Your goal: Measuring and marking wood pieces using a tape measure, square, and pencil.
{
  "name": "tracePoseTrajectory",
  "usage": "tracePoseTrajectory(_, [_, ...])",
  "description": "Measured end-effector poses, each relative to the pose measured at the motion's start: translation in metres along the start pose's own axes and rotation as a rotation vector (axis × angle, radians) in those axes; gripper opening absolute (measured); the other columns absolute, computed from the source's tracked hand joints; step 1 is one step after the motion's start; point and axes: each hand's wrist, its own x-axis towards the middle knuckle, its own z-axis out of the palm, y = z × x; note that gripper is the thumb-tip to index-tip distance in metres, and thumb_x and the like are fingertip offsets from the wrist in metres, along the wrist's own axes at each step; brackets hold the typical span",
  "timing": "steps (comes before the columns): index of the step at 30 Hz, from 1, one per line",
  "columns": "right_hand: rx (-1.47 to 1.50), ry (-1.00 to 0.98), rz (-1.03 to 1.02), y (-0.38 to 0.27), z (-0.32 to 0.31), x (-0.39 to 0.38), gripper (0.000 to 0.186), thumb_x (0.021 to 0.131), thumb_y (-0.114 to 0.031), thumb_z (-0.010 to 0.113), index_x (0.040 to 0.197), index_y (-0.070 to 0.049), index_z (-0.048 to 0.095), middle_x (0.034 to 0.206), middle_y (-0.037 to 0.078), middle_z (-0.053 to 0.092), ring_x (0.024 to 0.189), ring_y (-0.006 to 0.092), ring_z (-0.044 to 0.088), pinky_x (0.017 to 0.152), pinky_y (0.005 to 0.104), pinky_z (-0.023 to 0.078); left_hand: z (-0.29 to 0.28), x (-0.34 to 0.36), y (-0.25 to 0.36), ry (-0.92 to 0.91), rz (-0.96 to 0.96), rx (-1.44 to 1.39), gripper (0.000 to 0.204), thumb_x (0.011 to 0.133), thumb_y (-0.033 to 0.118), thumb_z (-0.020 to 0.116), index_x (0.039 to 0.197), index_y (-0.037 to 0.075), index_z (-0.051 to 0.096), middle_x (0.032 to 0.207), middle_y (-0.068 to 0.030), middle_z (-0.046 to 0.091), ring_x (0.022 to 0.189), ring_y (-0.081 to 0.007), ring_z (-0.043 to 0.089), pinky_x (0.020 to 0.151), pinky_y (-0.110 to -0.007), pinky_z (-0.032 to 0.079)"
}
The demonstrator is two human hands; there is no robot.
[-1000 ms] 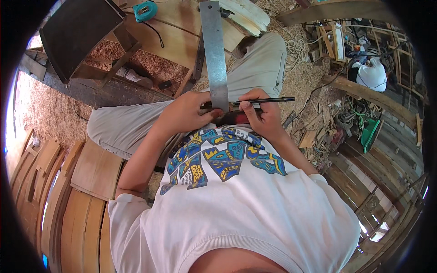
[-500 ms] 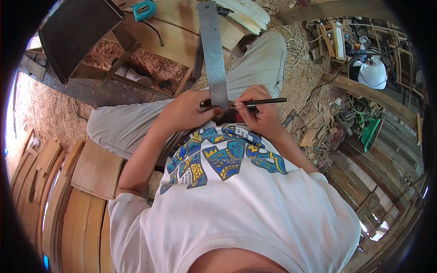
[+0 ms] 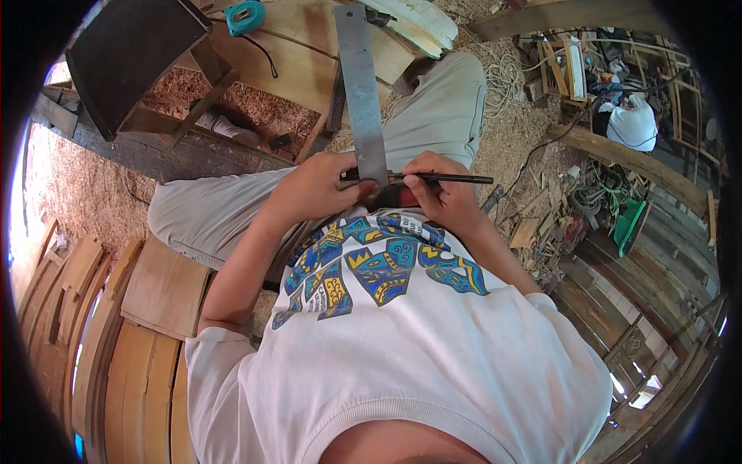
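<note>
A long, flat steel strip with a hole near its far end stretches away from my lap, between my legs. My left hand is closed at its near end, the thumb pressed against it. Held like a pen, a slim black pencil is in my right hand, its rear end sticking out to the right. The pencil's tip points left toward the strip's near end. Something dark and red lies under both hands at my waist, mostly hidden.
Wide boards lie ahead, with a teal tape measure on them. A dark panel stands at the far left. Planks are stacked at the near left. Wood shavings, rope and a green plastic piece lie on the right.
My right hand and the pencil have shifted slightly, with the pencil's rear end lower and farther right. The left hand and the steel strip have stayed nearly still.
</note>
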Motion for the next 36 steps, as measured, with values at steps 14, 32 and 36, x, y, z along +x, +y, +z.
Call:
tracePoseTrajectory(14, [-0.029, -0.020, -0.068, 0.003, -0.001, 0.002, 0.016, 0.097, -0.013, 0.080, 0.106, -0.007, 0.069, 0.087, 0.011, 0.072, 0.067, 0.0285, 0.067, 0.060, 0.0373, 0.053, 0.002, -0.002, -0.004, 0.025, 0.103, -0.014, 0.027, 0.096, 0.018, 0.078, 0.118, 0.003, 0.074, 0.107, -0.0212, 0.078, 0.094, -0.0369, 0.075, 0.087, -0.042, 0.056])
tracePoseTrajectory(32, [-0.045, -0.066, -0.049, -0.001, -0.001, 0.005, 0.014, 0.096, -0.013, 0.082, 0.102, -0.007, 0.071, 0.085, 0.010, 0.072, 0.067, 0.0246, 0.070, 0.061, 0.0356, 0.055, 0.005, -0.002, -0.010, 0.050, 0.111, -0.067, 0.029, 0.094, 0.027, 0.079, 0.111, 0.004, 0.075, 0.094, -0.0235, 0.076, 0.088, -0.0432, 0.073, 0.077, -0.047, 0.055])
tracePoseTrajectory(36, [-0.017, -0.053, -0.038, -0.001, 0.000, 0.005, 0.013, 0.097, -0.013, 0.081, 0.104, -0.007, 0.071, 0.086, 0.010, 0.073, 0.066, 0.0246, 0.071, 0.061, 0.0350, 0.055, 0.004, -0.002, -0.010, 0.042, 0.114, -0.038, 0.027, 0.094, 0.024, 0.078, 0.113, 0.005, 0.075, 0.095, -0.0227, 0.077, 0.088, -0.0424, 0.074, 0.078, -0.046, 0.056])
